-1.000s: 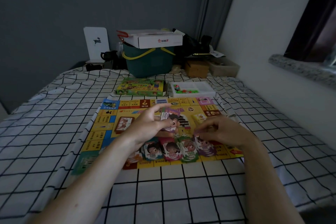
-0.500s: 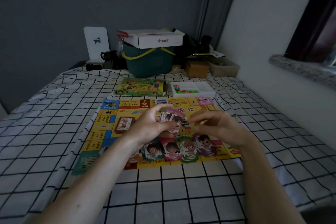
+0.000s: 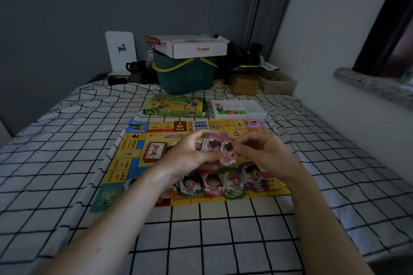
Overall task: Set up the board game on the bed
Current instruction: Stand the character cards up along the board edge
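A yellow game board (image 3: 131, 152) lies flat on the checked bedsheet. Above its middle, my left hand (image 3: 190, 155) grips a stack of play-money notes (image 3: 212, 144). My right hand (image 3: 266, 152) pinches the top note (image 3: 229, 152) of that stack, a pink one with a cartoon face. Several piles of play money (image 3: 212, 183) lie in a row along the board's near edge, below both hands. A brown card deck (image 3: 154, 151) sits on the board's left part.
The green game box (image 3: 174, 106) and a white tray of small coloured pieces (image 3: 239, 109) lie beyond the board. A teal basket (image 3: 185, 73) with a white carton on top stands at the bed's far end. A wall and sill run along the right.
My right hand has risen from the purple pile on the board and moved left to the stack in my left hand, where it now pinches the top note.
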